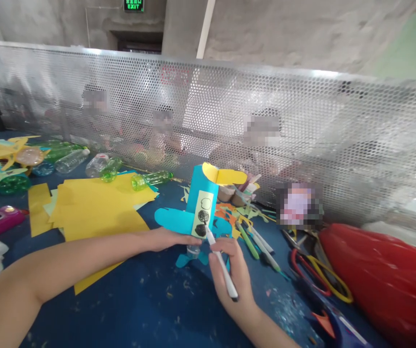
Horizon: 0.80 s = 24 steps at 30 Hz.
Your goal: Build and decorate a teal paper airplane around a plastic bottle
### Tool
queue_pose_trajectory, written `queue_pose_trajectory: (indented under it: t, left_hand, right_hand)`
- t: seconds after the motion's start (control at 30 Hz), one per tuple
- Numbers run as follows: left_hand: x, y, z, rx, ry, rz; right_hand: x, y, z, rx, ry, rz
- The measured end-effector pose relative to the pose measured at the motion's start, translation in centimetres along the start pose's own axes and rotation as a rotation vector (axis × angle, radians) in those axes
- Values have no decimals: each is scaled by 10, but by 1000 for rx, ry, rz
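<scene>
A blue paper model airplane (193,193) stands in front of me, its yellow tail piece (226,175) at the far end and a clear bottle neck (193,250) showing at the near end. On its body is a pale yellow strip (205,199) with three drawn outlines, the lower two shaded black and the top one unshaded. My left hand (166,238) steadies the plane, thumb and fingers closed near its lower end. In my right hand (234,273) a white marker (222,266) is pinched, its tip at the shaded shapes.
Yellow paper sheets (95,208) lie at the left, with plastic bottles (72,159) behind. At right are several pens (262,244), paper scraps (230,212), scissors (313,275) and a red plastic bag (378,280). A perforated metal screen (193,106) borders the table's back, people beyond it.
</scene>
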<state>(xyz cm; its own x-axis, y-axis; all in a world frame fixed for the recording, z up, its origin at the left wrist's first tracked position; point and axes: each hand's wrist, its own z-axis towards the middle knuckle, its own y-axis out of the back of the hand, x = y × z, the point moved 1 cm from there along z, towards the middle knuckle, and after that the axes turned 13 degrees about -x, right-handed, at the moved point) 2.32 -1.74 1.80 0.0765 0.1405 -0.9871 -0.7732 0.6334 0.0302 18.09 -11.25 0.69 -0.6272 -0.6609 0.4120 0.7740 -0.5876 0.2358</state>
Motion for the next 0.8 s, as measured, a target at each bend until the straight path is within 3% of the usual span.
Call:
queue_pose_trajectory:
  t: [0.17, 0.47, 0.8]
  left_hand:
    - [4, 0, 1, 26, -30, -13]
    - [9, 2, 1, 2, 64, 39]
    - [6, 0, 1, 21, 23, -7]
  right_hand:
    - [0, 0, -1, -25, -33, -27]
    - [0, -1, 0, 12, -25, -2]
    - [0, 0, 0, 6, -30, -17]
